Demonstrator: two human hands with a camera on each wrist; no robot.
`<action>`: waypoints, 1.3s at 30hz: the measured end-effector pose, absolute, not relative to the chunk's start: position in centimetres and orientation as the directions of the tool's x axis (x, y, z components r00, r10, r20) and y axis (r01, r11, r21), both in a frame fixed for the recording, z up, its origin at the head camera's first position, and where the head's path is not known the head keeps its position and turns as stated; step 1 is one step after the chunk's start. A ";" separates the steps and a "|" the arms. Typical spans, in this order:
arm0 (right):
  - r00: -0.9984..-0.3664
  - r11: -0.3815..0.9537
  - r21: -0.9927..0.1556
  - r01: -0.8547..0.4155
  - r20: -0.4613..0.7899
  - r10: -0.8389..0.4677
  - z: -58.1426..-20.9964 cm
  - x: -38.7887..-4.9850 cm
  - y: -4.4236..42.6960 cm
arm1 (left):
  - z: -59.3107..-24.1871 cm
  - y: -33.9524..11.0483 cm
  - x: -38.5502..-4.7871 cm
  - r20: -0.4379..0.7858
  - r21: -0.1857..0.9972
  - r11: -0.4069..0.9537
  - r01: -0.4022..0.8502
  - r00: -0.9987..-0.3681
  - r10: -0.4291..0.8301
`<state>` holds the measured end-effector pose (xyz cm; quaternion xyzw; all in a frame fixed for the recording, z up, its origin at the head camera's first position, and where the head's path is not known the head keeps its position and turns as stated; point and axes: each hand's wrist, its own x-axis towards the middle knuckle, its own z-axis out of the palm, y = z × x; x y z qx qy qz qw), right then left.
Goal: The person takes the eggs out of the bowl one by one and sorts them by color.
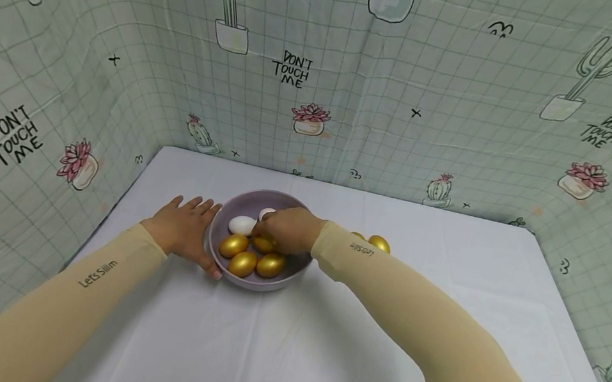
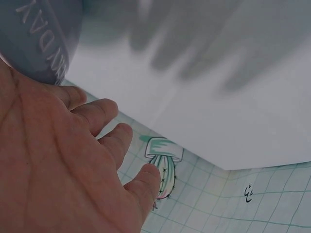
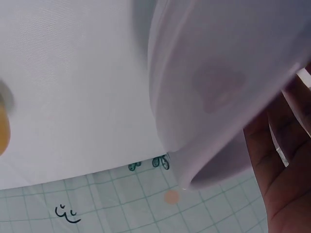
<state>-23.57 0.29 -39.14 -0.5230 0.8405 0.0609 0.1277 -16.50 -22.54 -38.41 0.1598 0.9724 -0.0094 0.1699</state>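
Glossy golden eggs (image 1: 242, 264), six o'clock in round mauve bowl (image 1: 254, 285): bumping risks rolling; left hand (image 1: 183, 228) spread, right hand's (image 1: 290, 230) grip unclear.

Both arms (image 1: 393, 299) extend forward, left grip (image 1: 185, 230) splayed, right grip (image 1: 290, 229) bent downward.

Free tabletop (image 1: 261, 353) before bowl (image 1: 254, 285), right sleeve (image 1: 403, 294) across, apparently two eggs (image 1: 379, 244) beyond
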 end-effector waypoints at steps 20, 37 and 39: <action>-0.401 0.433 -0.046 -0.900 -0.297 -0.866 -39.8 -23.5 -0.2 | -38.2 -22.4 -16.5 -0.334 0.040 0.948 0.315 -0.890 0.309; -0.413 0.432 -0.019 -0.901 -0.257 -0.874 -35.9 -22.5 2.1 | -38.0 -22.3 -16.4 -0.348 0.045 0.950 0.310 -0.887 0.305; -0.422 0.440 -0.012 -0.898 -0.260 -0.869 -35.1 -22.3 2.7 | -38.0 -22.3 -16.4 -0.350 0.047 0.950 0.309 -0.886 0.305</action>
